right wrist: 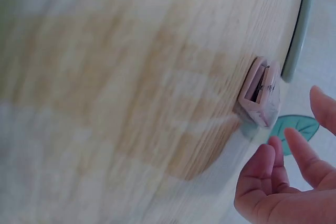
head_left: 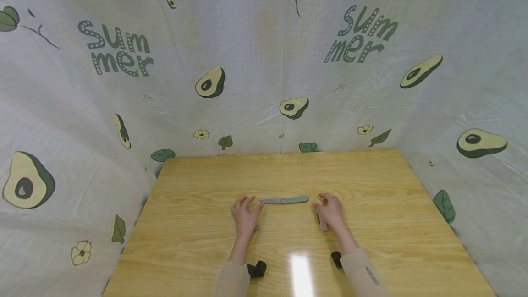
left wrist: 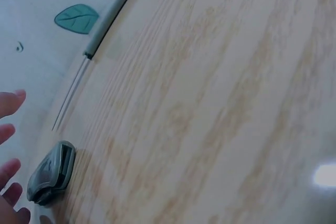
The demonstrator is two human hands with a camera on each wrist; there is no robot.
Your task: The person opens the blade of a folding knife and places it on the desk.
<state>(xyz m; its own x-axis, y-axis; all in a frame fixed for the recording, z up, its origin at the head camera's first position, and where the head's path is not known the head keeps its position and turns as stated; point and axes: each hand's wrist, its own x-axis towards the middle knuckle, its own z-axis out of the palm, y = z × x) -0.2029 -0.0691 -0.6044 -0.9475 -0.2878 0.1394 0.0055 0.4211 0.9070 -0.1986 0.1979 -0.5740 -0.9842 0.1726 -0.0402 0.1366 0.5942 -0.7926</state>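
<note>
A knife with a grey-green handle lies flat on the wooden table, between and slightly beyond the two hands. Its blade tip is close to the left hand, whose fingers are spread and loosely bent, holding nothing. Beside that hand sits a small, dark grey-green, glossy-topped object, mostly hidden by the hand in the head view. The right hand hovers at a small pink stapler. In the right wrist view its thumb and fingers are apart, with a gap between them and the stapler.
The wooden table reaches back to a white cloth printed with avocados and leaves, which also hangs at both sides. Black devices are at the wrists. A bright reflection falls on the near part of the tabletop.
</note>
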